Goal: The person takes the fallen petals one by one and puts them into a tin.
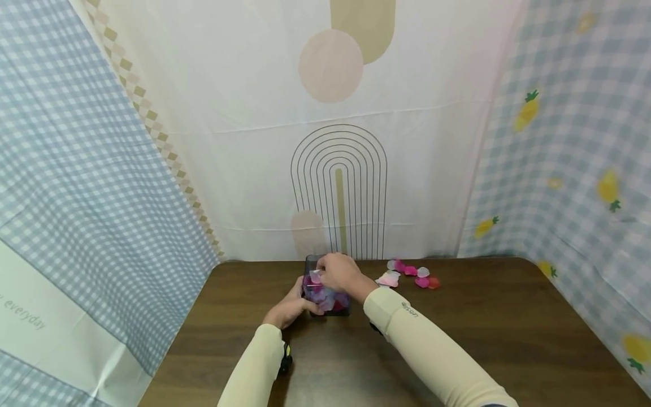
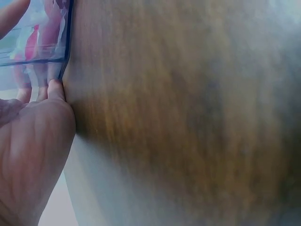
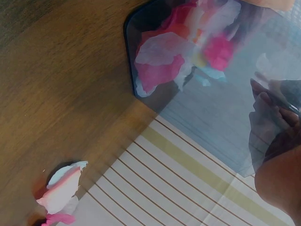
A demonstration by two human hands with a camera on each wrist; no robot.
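Observation:
A see-through, dark-tinted box (image 1: 342, 310) stands on the table, with pink, red, white and lilac flower petals (image 1: 325, 297) inside. My left hand (image 1: 291, 306) holds it from the left, thumb across the near side. In the left wrist view, the fingers (image 2: 55, 89) of that hand show at the box's lower edge. Over the box's opening is my right hand (image 1: 339, 272), its fingers curled and pointing down. A pale pink petal (image 1: 316, 276) shows at its fingertips. The right wrist view shows petals (image 3: 162, 61) heaped toward the box's bottom, seen through the wall.
Loose pink, white and orange-red petals (image 1: 409, 271) lie on the brown wooden table (image 1: 483, 322), right of the box. A pale patterned cloth (image 1: 254, 186) hangs right behind the table's far edge. Checked cloths hang at both sides.

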